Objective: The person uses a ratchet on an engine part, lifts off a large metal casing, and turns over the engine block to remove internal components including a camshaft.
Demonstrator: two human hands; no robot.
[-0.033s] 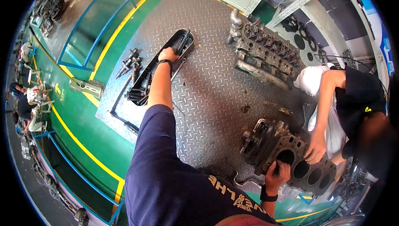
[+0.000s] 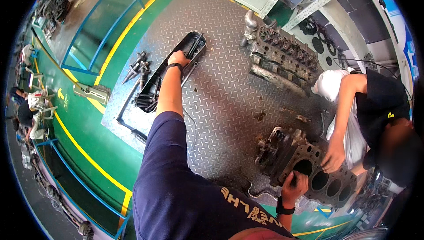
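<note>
My left hand (image 2: 178, 58) reaches into a long black pan (image 2: 142, 103) and is closed around slim dark metal rods (image 2: 192, 49), whose ends stick out beyond the fingers. More dark parts lie at the pan's near end. Over the engine block (image 2: 309, 154), beside an open cylinder bore (image 2: 304, 166), is my right hand (image 2: 295, 187). Its fingers are curled in a pinch, and whatever they hold is too dark to make out. Across the block, a co-worker's hand (image 2: 334, 155) hangs at its top face.
Right of the pan lies a wrench (image 2: 190, 73). On its left are several metal injector-like parts (image 2: 138, 68) and a long-handled bar (image 2: 126, 107). A cylinder head (image 2: 285, 52) sits at the far right of the patterned metal tabletop (image 2: 221, 94). The co-worker (image 2: 380, 98) leans in from the right.
The co-worker's hand has shifted slightly over the block. My two hands stay where they were.
</note>
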